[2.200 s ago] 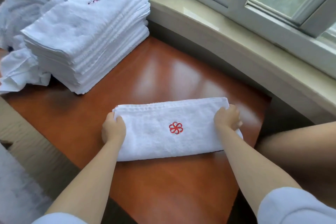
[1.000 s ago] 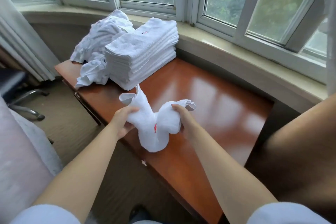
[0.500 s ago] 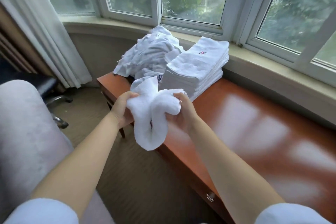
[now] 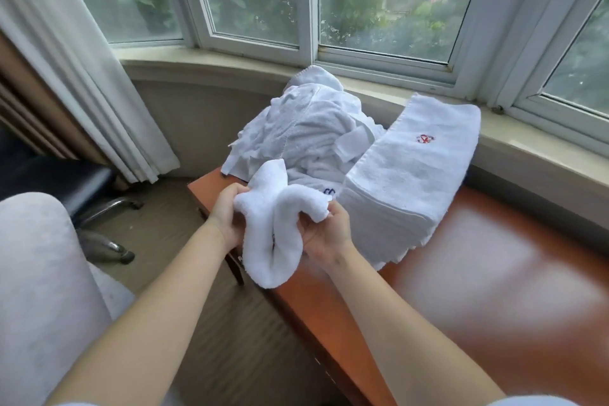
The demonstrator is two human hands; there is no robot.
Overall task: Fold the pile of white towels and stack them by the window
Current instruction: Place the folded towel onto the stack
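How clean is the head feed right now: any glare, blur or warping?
Head view: daylight from the window puts pale glare patches on the table; the near table edge and carpet look motion-smeared; wide-angle warping bends the sill and frames; both hands and the towel they hold read fairly sharp, as does the stack.

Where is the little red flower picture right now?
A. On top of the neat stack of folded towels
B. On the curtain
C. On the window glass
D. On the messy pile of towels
A: the red flower mark sits on the top towel of the neat folded stack, right of the crumpled pile and below the window.
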